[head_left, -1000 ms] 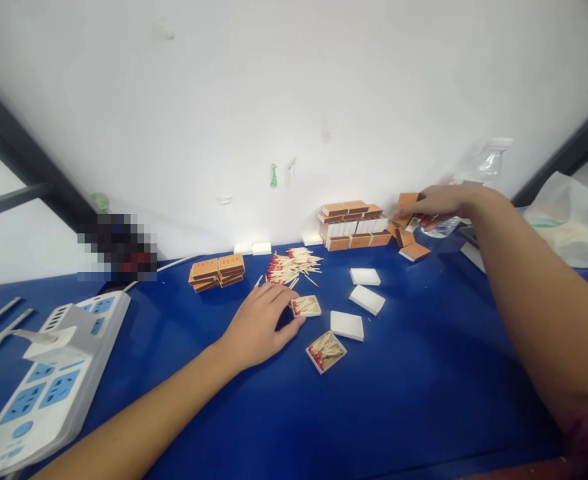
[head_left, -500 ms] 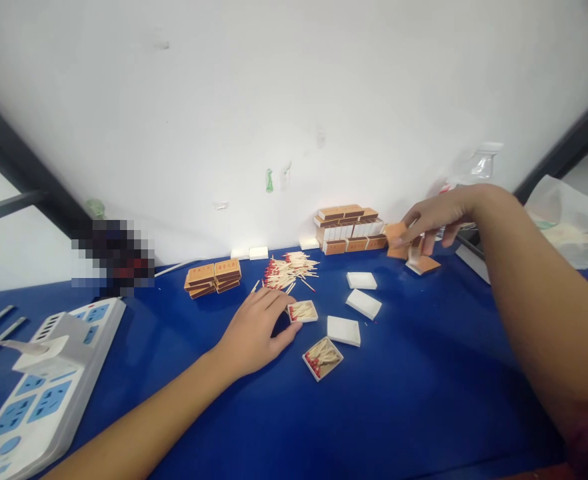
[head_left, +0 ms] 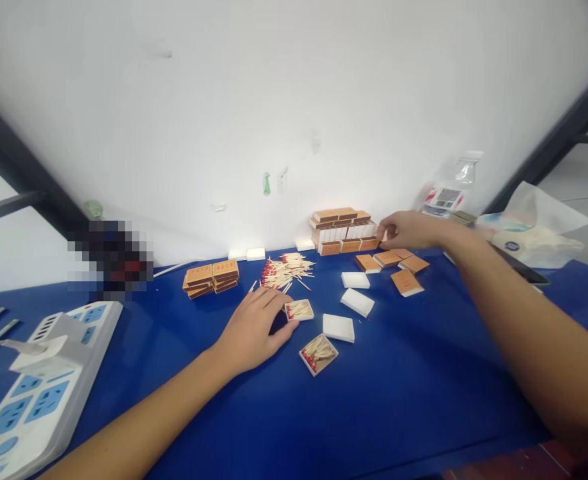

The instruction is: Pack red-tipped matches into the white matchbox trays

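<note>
Right hand (head_left: 408, 230) grips sleeve (head_left: 385, 235), long axis sideways.

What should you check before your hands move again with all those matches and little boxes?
1. Left hand touches the filled tray: ok.
2. Second filled tray lies flat, matches inside: ok.
3. Right hand holds an orange sleeve: cannot tell; its fingers are over the loose sleeves.
4. Loose match pile stays clear of the table edge: ok.
5. Stacked boxes by the wall stand steady: ok.
6. White trays free to grab: ok.
</note>
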`<state>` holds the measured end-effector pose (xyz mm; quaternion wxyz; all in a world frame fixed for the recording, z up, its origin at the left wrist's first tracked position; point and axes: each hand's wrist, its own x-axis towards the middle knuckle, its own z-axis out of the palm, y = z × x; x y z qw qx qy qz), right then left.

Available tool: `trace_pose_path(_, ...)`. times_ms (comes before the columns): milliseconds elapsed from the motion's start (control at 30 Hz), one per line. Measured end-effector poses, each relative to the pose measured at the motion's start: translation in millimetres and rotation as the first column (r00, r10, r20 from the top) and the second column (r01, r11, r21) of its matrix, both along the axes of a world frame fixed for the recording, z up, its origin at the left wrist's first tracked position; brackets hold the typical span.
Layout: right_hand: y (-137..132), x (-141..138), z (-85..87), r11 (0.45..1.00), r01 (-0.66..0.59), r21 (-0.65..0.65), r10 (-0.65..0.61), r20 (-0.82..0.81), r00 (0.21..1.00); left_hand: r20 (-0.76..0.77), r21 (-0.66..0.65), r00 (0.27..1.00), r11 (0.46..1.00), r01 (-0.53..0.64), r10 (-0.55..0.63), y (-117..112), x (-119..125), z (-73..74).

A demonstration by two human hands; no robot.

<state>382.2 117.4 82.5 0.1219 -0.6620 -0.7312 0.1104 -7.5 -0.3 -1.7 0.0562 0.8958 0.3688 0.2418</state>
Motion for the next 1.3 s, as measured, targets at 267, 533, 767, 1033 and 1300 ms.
trace_pose_path(267, -25, -27, -27.4, 0.960, -0.264, -0.092, 0.273, 0.104, 0.956, 0.007, 0.014, 1.000, 1.000, -0.001, 0.001, 2, 0, 0.4)
trace_pose_path(533, -11, -17, -45.3, 0.975, -0.224, -0.003, 0.219, 0.224, 0.950, 0.017, 0.016, 1.000, 1.000, -0.006, 0.005, 1, 1, 0.0)
trace_pose_path(767, -19, -32, -42.4, 0.972, -0.235, 0.027, 0.223, 0.227, 0.948, 0.016, 0.013, 1.000, 1.000, -0.005, 0.005, 1, 2, 1.2)
trace_pose_path(1033, -26, -40, -44.9, 0.961, -0.271, 0.046, 0.260, 0.165, 0.951, 0.054, 0.001, 0.998, 1.000, -0.008, 0.008, 0, 3, 1.9)
trace_pose_path(1300, -40, -61, -33.3, 0.894, -0.357, 0.270, 0.352, 0.069, 0.933, 0.144, 0.071, 0.989, 0.997, -0.016, 0.005, 0, 2, -1.1)
